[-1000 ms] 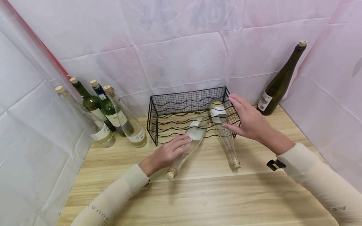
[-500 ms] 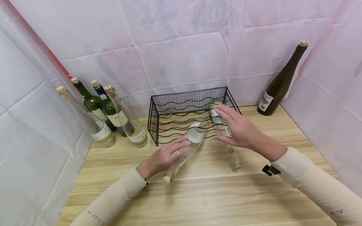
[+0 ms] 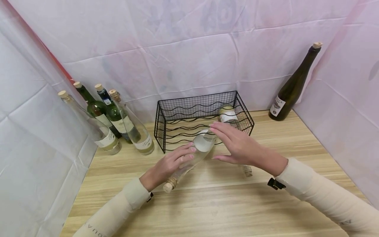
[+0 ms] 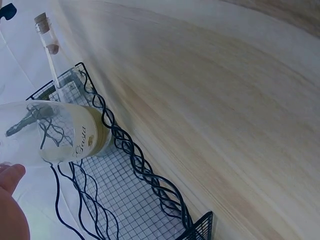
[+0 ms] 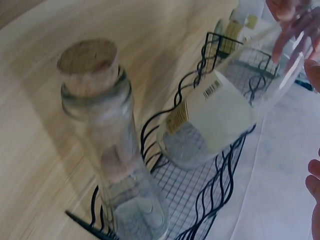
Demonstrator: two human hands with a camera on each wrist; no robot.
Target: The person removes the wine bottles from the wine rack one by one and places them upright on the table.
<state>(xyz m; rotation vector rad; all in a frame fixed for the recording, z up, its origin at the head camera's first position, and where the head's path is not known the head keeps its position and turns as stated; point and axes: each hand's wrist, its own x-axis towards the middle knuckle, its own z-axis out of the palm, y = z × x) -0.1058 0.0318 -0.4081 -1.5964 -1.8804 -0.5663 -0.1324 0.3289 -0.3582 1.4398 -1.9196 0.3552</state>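
A clear glass bottle (image 3: 202, 143), corked and pale-labelled, lies at a slant with its base over the front of the black wire rack (image 3: 160, 128). My left hand (image 3: 171, 161) grips it along the neck and shoulder, the cork pointing toward me. Beside the base is my right hand (image 3: 240, 143), fingers extended and thumb apart; whether it touches the glass I cannot tell. Under that hand, a second clear bottle (image 3: 228, 115) lies at the rack's right end, its middle hidden. The right wrist view has this second bottle (image 5: 115, 165) close up, left of the held one.
At the left stand two clear bottles (image 3: 142, 138) (image 3: 108, 141) and two green bottles (image 3: 121, 123) (image 3: 96, 107), all corked. A tall dark bottle (image 3: 291, 89) stands at the back right. White cloth walls (image 3: 189, 65) enclose the wooden table (image 3: 207, 210).
My right hand has moved left and toward me, from the second bottle to the held bottle's base. The held bottle and left hand have shifted slightly left and nearer me.
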